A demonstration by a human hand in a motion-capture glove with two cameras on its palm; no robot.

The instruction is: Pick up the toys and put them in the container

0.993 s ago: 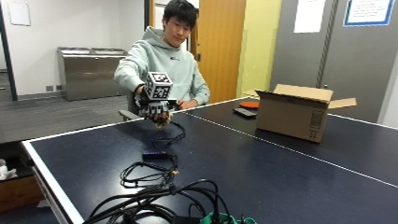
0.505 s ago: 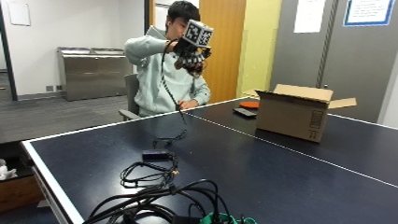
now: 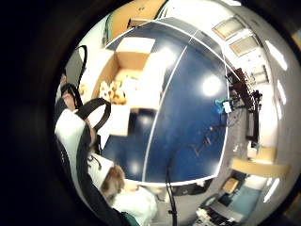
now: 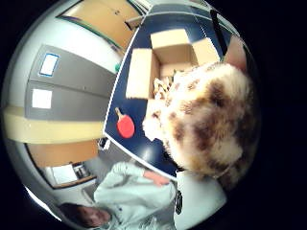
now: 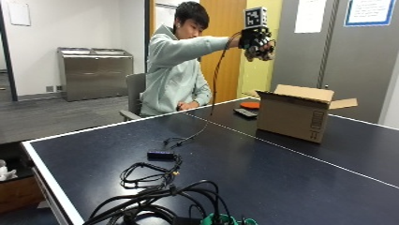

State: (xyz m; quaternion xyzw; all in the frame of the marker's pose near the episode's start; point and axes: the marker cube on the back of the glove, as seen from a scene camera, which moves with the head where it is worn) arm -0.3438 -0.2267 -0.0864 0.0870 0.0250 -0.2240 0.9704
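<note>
Gloved right hand (image 5: 257,43) is raised high at about one o'clock from the open cardboard box (image 5: 298,114), which sits below it on the dark blue counter (image 5: 262,173). We see its grip curled around a spotted plush toy (image 4: 211,124), cream with brown patches, which fills the thumb-side palm view. Another toy (image 3: 112,92) already lies inside the box. We judge the coming move turns on this: the box opening lies below the hand and slightly toward five o'clock, so the toy must travel down and over its rim. A red paddle (image 4: 125,126) rests beside the box.
</note>
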